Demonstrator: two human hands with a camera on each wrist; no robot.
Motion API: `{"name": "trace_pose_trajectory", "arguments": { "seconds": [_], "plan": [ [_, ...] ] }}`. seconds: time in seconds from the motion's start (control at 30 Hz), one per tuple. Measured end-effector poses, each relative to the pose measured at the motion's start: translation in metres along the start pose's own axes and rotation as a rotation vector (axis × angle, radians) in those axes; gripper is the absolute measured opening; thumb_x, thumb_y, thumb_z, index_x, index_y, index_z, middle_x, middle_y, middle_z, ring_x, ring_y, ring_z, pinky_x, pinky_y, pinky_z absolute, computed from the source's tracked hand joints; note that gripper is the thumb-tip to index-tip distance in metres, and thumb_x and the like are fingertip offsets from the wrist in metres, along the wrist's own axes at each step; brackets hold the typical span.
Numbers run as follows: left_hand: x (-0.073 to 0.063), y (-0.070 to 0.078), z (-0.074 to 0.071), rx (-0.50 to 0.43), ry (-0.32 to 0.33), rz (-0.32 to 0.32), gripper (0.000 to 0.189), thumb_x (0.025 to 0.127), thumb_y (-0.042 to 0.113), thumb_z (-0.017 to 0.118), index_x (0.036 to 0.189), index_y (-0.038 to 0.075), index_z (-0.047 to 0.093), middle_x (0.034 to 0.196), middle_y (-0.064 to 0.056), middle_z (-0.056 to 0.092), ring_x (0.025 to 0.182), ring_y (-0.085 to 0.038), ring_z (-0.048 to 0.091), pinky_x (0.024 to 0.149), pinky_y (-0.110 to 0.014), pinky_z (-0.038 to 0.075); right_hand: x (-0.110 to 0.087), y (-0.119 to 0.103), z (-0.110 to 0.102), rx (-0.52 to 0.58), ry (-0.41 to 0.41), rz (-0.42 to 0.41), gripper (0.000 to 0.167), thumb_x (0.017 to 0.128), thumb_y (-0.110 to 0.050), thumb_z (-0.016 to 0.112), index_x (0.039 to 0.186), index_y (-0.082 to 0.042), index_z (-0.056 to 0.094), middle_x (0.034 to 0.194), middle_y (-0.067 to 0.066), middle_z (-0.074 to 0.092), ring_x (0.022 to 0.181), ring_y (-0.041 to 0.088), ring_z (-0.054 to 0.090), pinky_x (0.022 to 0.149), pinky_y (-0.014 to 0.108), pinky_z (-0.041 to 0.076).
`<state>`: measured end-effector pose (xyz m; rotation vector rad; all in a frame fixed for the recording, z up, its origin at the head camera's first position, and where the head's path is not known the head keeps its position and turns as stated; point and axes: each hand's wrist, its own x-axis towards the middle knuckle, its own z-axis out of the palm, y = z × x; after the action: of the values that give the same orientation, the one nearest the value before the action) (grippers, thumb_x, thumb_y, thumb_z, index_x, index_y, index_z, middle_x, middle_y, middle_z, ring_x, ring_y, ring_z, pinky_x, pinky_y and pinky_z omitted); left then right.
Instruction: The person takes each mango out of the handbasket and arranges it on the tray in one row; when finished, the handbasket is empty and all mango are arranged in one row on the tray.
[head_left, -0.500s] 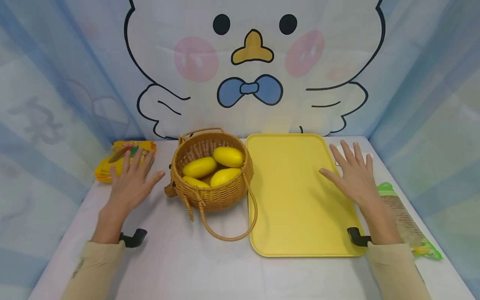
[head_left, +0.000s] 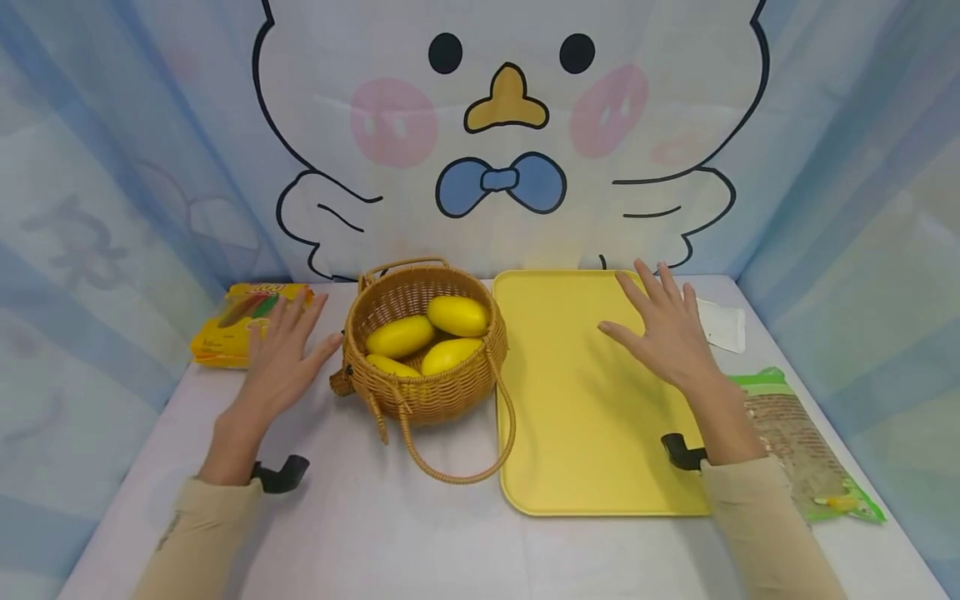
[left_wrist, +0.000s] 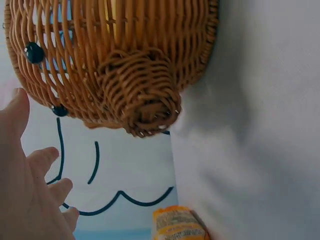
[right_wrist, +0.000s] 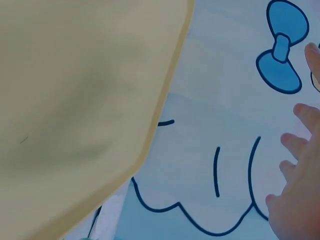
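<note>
My left hand [head_left: 281, 367], fingers spread, hovers just left of the wicker basket [head_left: 423, 400] and holds nothing. In the left wrist view its thumb is close to the basket's woven snout [left_wrist: 145, 95]. Several yellow mangoes [head_left: 457, 316] lie inside the basket, whose looped handle hangs over the front. Over the right part of a yellow tray [head_left: 570, 433] is my right hand [head_left: 675, 342], fingers spread and holding nothing. In the right wrist view the tray [right_wrist: 75, 75] fills the left side, with the fingers at the right edge.
Behind my left hand lies a yellow-orange packet [head_left: 225, 337]. A green-edged, see-through bag [head_left: 798, 442] lies to the right of the tray, with a small white packet [head_left: 722, 325] farther back. Printed curtains [head_left: 510, 242] close off the back and sides of the white table [head_left: 390, 542].
Both hands have moved inward: the left one rightward toward the basket, the right one leftward over the tray. The white packet now shows more fully. Basket and tray have stayed in place.
</note>
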<state>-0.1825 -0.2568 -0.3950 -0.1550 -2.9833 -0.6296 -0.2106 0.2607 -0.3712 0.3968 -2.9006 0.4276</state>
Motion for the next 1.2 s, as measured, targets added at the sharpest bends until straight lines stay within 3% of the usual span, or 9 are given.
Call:
{"name": "trace_pose_trajectory", "arguments": {
  "seconds": [0.23,0.67,0.87,1.03,1.2],
  "plan": [
    [0.006,0.009,0.0,-0.069,-0.002,0.028,0.074,0.099,0.065,0.033,0.161,0.033,0.008,0.169,-0.008,0.001,0.155,-0.038,-0.008,0.113,-0.075,-0.006,0.013,-0.019,0.002,0.015,0.006,-0.048,0.083,0.093,-0.06,0.055,0.16,-0.025,0.02,0.169,0.008,0.011,0.156,0.034,-0.001,0.12,0.067,-0.001],
    [0.013,0.022,0.009,-0.236,0.01,0.069,0.07,0.1,0.058,0.039,0.16,0.033,0.014,0.169,-0.006,0.011,0.155,-0.037,0.006,0.118,-0.071,0.004,0.042,-0.066,-0.003,-0.002,0.006,-0.161,0.08,0.093,-0.059,0.056,0.159,-0.029,0.023,0.168,0.005,0.016,0.156,0.03,0.008,0.123,0.062,0.009],
    [0.017,0.03,0.014,-0.38,-0.04,0.042,0.069,0.1,0.059,0.041,0.159,0.041,0.01,0.169,0.0,0.008,0.156,-0.033,0.008,0.118,-0.07,0.01,0.053,-0.087,0.0,0.063,-0.05,-0.202,0.076,0.094,-0.055,0.058,0.159,-0.033,0.023,0.167,0.002,0.021,0.155,0.027,0.014,0.123,0.058,0.016],
    [0.019,0.035,0.019,-0.473,-0.079,0.032,0.074,0.1,0.057,0.043,0.161,0.033,0.008,0.169,-0.002,0.008,0.155,-0.034,0.011,0.12,-0.066,0.014,0.059,-0.105,0.007,0.112,-0.112,-0.235,0.074,0.094,-0.055,0.058,0.158,-0.034,0.026,0.166,0.001,0.023,0.154,0.027,0.018,0.122,0.055,0.023],
    [0.02,0.039,0.023,-0.55,-0.071,0.021,0.072,0.101,0.052,0.046,0.161,0.033,0.01,0.169,0.0,0.009,0.155,-0.032,0.013,0.121,-0.063,0.017,0.063,-0.124,0.014,0.113,-0.148,-0.292,0.073,0.094,-0.055,0.058,0.157,-0.032,0.03,0.164,0.003,0.027,0.152,0.026,0.025,0.121,0.051,0.029]
  ]
}}
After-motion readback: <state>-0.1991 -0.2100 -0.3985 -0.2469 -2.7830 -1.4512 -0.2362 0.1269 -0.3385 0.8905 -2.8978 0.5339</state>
